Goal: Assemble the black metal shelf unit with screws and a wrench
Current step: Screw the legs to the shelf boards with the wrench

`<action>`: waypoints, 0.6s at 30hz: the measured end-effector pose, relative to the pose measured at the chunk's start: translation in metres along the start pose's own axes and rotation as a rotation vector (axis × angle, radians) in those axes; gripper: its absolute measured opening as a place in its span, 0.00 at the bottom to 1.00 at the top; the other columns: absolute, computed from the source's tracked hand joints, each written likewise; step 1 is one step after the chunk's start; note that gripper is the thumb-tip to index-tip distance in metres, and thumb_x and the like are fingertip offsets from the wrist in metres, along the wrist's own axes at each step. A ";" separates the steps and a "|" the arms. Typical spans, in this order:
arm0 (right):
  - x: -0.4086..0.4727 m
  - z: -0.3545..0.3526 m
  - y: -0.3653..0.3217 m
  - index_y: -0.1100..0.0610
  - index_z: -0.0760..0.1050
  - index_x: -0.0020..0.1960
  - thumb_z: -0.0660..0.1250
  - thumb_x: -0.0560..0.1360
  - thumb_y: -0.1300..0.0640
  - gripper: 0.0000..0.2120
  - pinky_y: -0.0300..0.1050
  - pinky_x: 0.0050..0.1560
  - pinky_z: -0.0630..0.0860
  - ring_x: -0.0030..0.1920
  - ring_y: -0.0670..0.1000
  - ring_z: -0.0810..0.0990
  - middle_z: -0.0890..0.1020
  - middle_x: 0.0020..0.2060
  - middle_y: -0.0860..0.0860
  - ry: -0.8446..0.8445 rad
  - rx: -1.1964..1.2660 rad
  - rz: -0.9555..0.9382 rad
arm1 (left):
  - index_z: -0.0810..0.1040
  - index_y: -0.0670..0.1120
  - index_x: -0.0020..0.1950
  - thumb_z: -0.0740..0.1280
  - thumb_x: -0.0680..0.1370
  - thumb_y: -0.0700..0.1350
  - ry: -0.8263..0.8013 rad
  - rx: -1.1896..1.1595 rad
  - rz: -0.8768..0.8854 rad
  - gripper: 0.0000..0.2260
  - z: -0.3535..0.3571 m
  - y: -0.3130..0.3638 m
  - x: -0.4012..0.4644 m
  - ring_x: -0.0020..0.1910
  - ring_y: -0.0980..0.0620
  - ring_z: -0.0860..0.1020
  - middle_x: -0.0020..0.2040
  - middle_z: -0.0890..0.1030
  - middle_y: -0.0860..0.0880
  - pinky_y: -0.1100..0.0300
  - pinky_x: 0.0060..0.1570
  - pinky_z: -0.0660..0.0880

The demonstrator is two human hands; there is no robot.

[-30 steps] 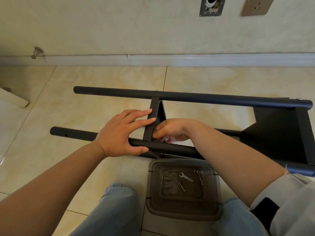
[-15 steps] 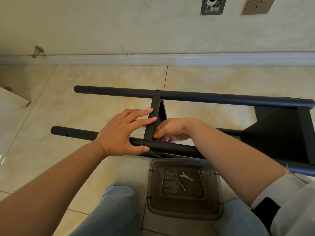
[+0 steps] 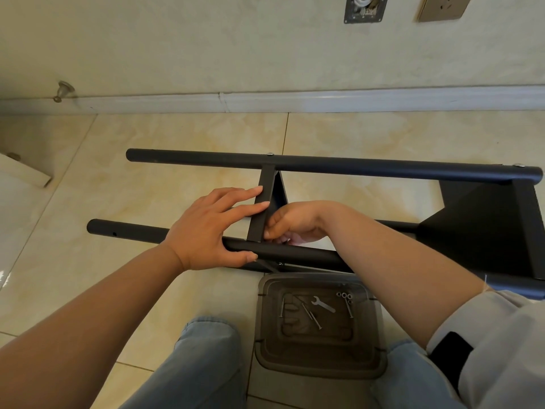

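The black metal shelf unit lies on its side on the tiled floor, its round poles running left to right. My left hand rests on the near pole, thumb under it, with straight fingers pressed against the black triangular shelf panel. My right hand reaches in behind that panel at the pole joint, fingers curled; what they hold is hidden. A small silver wrench lies in the brown plastic tray with several long screws and washers.
A larger black shelf panel is fixed at the unit's right end. The wall's white baseboard runs behind. A metal door stop sits at left. My knees in jeans flank the tray.
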State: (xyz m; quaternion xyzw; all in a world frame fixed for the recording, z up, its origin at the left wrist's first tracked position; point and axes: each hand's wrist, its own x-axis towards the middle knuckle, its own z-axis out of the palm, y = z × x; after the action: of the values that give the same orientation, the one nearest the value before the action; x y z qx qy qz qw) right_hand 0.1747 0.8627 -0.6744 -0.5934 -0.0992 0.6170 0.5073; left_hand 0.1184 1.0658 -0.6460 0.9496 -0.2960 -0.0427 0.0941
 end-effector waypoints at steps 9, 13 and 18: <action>0.004 0.001 0.001 0.58 0.74 0.55 0.59 0.80 0.61 0.08 0.47 0.56 0.75 0.48 0.50 0.80 0.81 0.46 0.53 0.020 -0.059 0.013 | 0.60 0.59 0.72 0.60 0.68 0.69 0.002 0.004 0.003 0.35 0.000 0.000 0.000 0.68 0.48 0.64 0.74 0.63 0.54 0.46 0.60 0.70; 0.000 -0.003 0.001 0.56 0.76 0.49 0.59 0.79 0.63 0.07 0.41 0.48 0.77 0.45 0.47 0.80 0.82 0.42 0.51 0.019 -0.003 -0.012 | 0.60 0.58 0.72 0.60 0.68 0.69 0.006 0.006 0.001 0.35 0.000 0.001 0.000 0.68 0.48 0.64 0.74 0.63 0.53 0.46 0.60 0.70; 0.000 -0.002 0.001 0.57 0.76 0.48 0.59 0.79 0.63 0.07 0.41 0.46 0.76 0.44 0.48 0.79 0.80 0.42 0.52 0.034 -0.027 0.005 | 0.60 0.59 0.72 0.61 0.68 0.69 0.001 0.008 0.001 0.35 0.001 0.000 0.000 0.68 0.47 0.64 0.74 0.63 0.54 0.46 0.60 0.70</action>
State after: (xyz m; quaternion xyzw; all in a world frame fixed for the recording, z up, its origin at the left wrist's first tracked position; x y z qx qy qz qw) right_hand 0.1759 0.8619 -0.6755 -0.6109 -0.0975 0.6069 0.4990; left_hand 0.1187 1.0656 -0.6467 0.9498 -0.2967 -0.0407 0.0904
